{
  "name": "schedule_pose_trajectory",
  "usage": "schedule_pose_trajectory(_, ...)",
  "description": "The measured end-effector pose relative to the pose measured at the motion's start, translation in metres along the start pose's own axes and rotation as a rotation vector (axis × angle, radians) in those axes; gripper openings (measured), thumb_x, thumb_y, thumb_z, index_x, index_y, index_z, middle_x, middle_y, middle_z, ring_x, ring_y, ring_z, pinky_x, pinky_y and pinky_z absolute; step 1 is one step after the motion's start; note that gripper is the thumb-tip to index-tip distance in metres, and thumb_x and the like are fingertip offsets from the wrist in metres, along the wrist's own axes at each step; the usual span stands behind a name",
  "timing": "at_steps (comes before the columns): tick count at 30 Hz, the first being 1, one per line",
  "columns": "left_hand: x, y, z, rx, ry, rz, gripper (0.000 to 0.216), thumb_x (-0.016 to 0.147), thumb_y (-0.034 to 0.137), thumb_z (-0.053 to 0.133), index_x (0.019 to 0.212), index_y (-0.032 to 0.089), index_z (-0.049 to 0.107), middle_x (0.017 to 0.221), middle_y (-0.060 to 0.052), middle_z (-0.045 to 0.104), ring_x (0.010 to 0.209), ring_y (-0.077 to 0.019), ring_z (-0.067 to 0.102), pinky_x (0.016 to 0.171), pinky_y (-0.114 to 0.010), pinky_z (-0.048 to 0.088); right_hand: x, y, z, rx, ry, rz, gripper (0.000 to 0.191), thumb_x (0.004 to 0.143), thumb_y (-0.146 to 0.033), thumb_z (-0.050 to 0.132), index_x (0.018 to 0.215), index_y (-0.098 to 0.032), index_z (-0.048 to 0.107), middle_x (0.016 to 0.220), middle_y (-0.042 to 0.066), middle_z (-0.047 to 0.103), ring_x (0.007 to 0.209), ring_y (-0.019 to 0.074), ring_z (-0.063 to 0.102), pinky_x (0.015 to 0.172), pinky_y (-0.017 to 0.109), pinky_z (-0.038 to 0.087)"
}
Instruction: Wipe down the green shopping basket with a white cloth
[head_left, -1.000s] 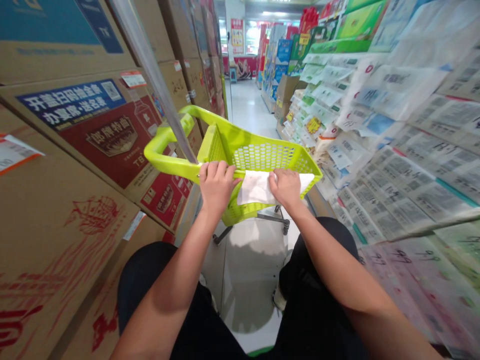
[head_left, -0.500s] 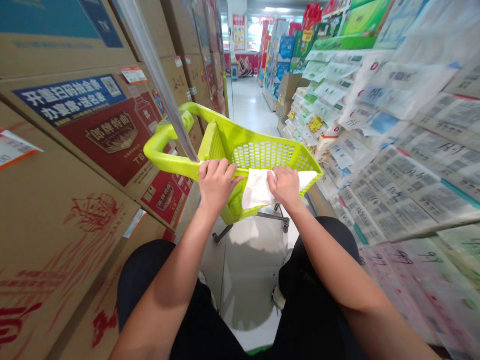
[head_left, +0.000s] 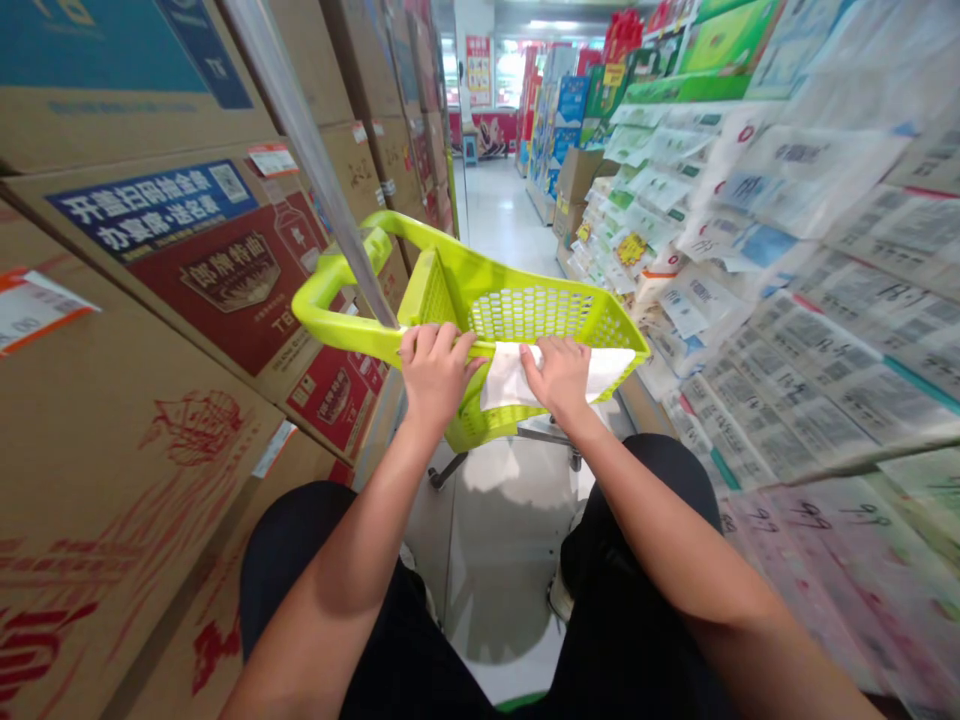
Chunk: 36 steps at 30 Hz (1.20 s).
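A lime-green shopping basket cart [head_left: 517, 290] on casters stands in front of my knees, its perforated inside showing no goods. My left hand [head_left: 437, 370] grips the cart's near rim, fingers curled over the edge, close to where a metal pole [head_left: 330, 190] passes. On the same rim, farther right, my right hand [head_left: 559, 375] presses a white cloth [head_left: 510, 378] flat against the outer side. Its fingers reach over the top edge, and the thumb points left. The cloth hangs down from the rim on both sides of that hand.
Stacked cardboard cartons [head_left: 210, 270] with price tags wall the left side. Packs of white tissue [head_left: 750, 250] fill the right-hand shelves. A tiled aisle [head_left: 495, 215] runs ahead towards windows, with a small blue stool [head_left: 469, 147] at the far end.
My right hand has slid left along the rim over the cloth. My left hand stays gripping the rim, and the view has shifted slightly.
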<state>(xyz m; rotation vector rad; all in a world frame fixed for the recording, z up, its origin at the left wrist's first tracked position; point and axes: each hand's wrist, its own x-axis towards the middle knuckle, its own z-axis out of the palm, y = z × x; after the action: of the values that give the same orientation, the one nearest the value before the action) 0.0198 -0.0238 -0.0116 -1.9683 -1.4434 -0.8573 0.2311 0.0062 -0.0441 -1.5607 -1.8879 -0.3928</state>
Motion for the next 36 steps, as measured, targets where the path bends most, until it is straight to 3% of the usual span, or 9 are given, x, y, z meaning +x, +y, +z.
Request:
schedule_pose_trajectory(3,-0.002,0.008,-0.001,-0.028,-0.012,0.000,0.026,0.098,0.043,0.058,0.115,0.030,0.072,0.105,-0.008,0.072,0.110,-0.0310,0.057,0.107,-0.051,0.033,0.003,-0.026,-0.003,0.059,0.002,-0.026,0.046,0.109,-0.052,0.036,0.093,-0.022,0.067,0.096,0.009,0.072,0.098,0.0272,0.058,0.086,0.040,0.028)
schedule_pose_trajectory(6,-0.003,0.006,-0.001,0.009,-0.002,0.027,0.026,0.098,0.044,0.058,0.116,0.031,0.072,0.104,-0.008,0.071,0.109,-0.0307,0.057,0.106,-0.050,0.032,0.003,-0.026,-0.004,0.045,-0.024,-0.052,0.050,0.109,-0.055,0.033,0.093,-0.022,0.067,0.094,0.009,0.072,0.097,0.0275,0.058,0.086,0.039,0.028)
schedule_pose_trajectory(14,0.001,-0.025,0.003,-0.026,0.007,0.008,0.031,0.096,0.055,0.059,0.111,0.031,0.073,0.106,-0.007,0.072,0.108,-0.0301,0.058,0.108,-0.049,0.031,-0.002,0.056,0.002,-0.103,0.045,-0.002,0.048,0.106,-0.049,0.039,0.085,-0.019,0.070,0.086,0.013,0.072,0.088,0.0283,0.057,0.083,0.041,0.031)
schedule_pose_trajectory(18,0.001,-0.027,0.003,0.024,0.021,0.029,0.029,0.096,0.052,0.061,0.111,0.030,0.072,0.107,-0.007,0.073,0.109,-0.0301,0.058,0.108,-0.048,0.031,-0.007,0.074,0.001,-0.152,0.042,0.013,0.047,0.106,-0.047,0.039,0.086,-0.018,0.070,0.088,0.014,0.072,0.090,0.0284,0.058,0.084,0.041,0.031)
schedule_pose_trajectory(22,0.001,-0.013,-0.001,-0.009,-0.007,0.018,0.026,0.097,0.047,0.062,0.114,0.030,0.072,0.108,-0.008,0.072,0.110,-0.0318,0.058,0.108,-0.051,0.032,-0.008,0.060,-0.002,-0.132,0.057,0.057,0.044,0.106,-0.042,0.038,0.086,-0.019,0.070,0.090,0.014,0.073,0.092,0.0287,0.058,0.089,0.043,0.031)
schedule_pose_trajectory(30,0.000,0.019,-0.008,-0.020,0.008,0.002,0.020,0.096,0.034,0.060,0.111,0.032,0.073,0.103,-0.008,0.072,0.107,-0.0309,0.058,0.105,-0.051,0.034,-0.002,-0.031,-0.008,0.053,0.039,-0.031,0.041,0.109,-0.041,0.034,0.090,-0.022,0.064,0.092,0.010,0.072,0.095,0.0271,0.058,0.086,0.040,0.029)
schedule_pose_trajectory(33,-0.001,0.016,-0.007,-0.043,-0.006,0.008,0.022,0.096,0.035,0.058,0.113,0.031,0.073,0.104,-0.008,0.072,0.108,-0.0310,0.058,0.105,-0.051,0.034,0.000,-0.032,-0.009,0.049,0.006,-0.088,0.044,0.110,-0.046,0.032,0.089,-0.023,0.063,0.090,0.009,0.072,0.094,0.0266,0.058,0.083,0.039,0.029)
schedule_pose_trajectory(36,0.000,0.005,-0.007,-0.041,-0.022,0.016,0.023,0.096,0.039,0.060,0.113,0.031,0.073,0.106,-0.008,0.072,0.109,-0.0312,0.058,0.107,-0.050,0.034,0.001,-0.010,-0.006,0.006,-0.013,-0.105,0.046,0.108,-0.051,0.037,0.087,-0.022,0.065,0.087,0.009,0.073,0.091,0.0263,0.059,0.081,0.038,0.029)
